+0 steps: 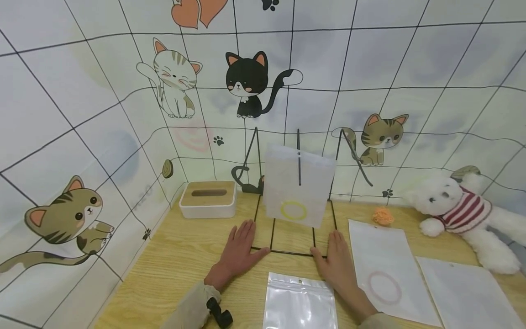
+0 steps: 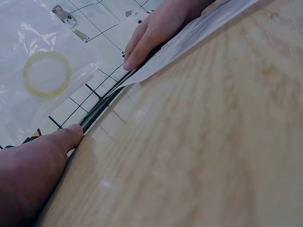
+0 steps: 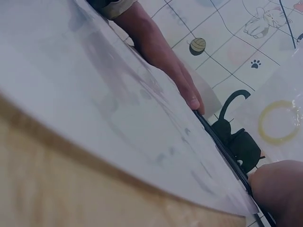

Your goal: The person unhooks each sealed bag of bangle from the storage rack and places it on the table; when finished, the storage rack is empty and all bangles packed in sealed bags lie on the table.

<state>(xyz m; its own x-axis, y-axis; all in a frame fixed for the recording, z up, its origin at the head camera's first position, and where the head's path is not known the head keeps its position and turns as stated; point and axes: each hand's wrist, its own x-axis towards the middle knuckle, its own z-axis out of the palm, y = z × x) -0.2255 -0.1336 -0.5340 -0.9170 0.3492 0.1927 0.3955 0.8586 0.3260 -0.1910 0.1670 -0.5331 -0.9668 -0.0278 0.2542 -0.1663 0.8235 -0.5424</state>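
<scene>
Cat-print grid wall (image 1: 320, 59) at far side, pale wood-grain tabletop (image 1: 176, 256) below. Black wire rack (image 1: 291, 253) mid-tabletop, upright, hook (image 1: 299, 171) pointing near. Translucent hanging bag (image 1: 281, 183) on hook, long axis vertical, yellow ring (image 1: 282, 210) inside. Left hand (image 1: 240, 251) and right hand (image 1: 338, 261) flat, thumbs spread, touching rack base. Flat bag (image 1: 378, 249) at right, pink ring (image 1: 369, 286) inside.

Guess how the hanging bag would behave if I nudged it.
The bag would probably swing, since it hangs near its top edge from a black rod. Its thin-looking, creased film suggests it would bend easily. Only a slim yellow ring shows through, so it is likely light.
</scene>
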